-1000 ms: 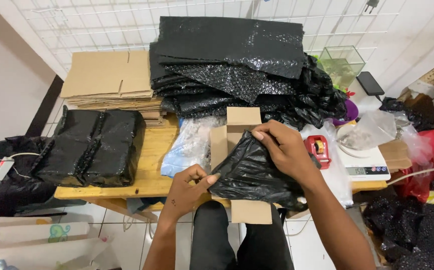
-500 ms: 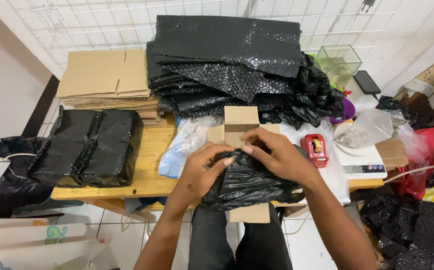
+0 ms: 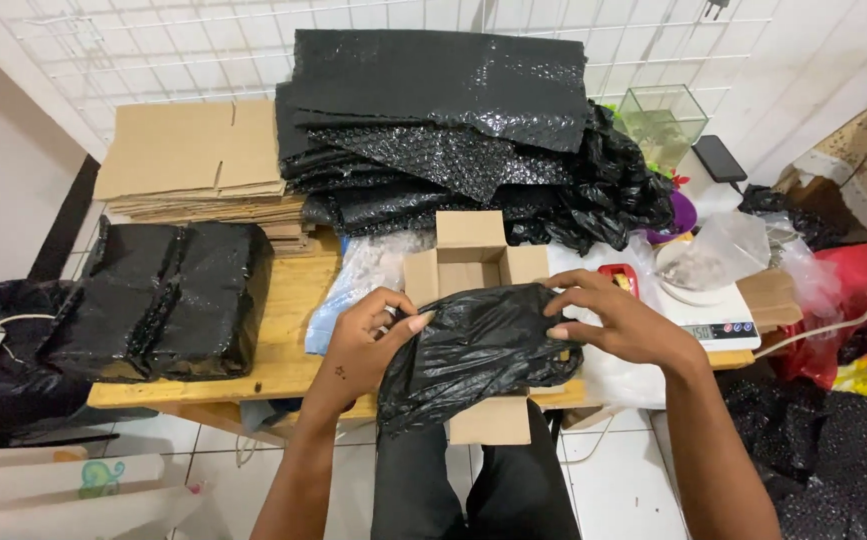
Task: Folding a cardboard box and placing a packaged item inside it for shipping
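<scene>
A crumpled black plastic-wrapped bundle (image 3: 473,350) is held between both my hands just above an open brown cardboard box (image 3: 470,262) at the near edge of the wooden table (image 3: 293,330). My left hand (image 3: 363,345) grips its left side with fingers curled. My right hand (image 3: 618,322) grips its right end, fingers spread over the top. The box's flaps stand open; its front flap (image 3: 488,420) hangs over the table edge above my lap.
A stack of black bubble wrap sheets (image 3: 443,120) lies at the back, flat cardboard (image 3: 193,160) at the back left. A black wrapped package (image 3: 168,295) sits left. Right of the box are a red tape dispenser (image 3: 621,277), a white scale (image 3: 718,320) and a clear bag (image 3: 713,250).
My hands moved apart to the bundle's two ends and brought it lower and nearer, uncovering the open box behind it. The camera view also shifted slightly.
</scene>
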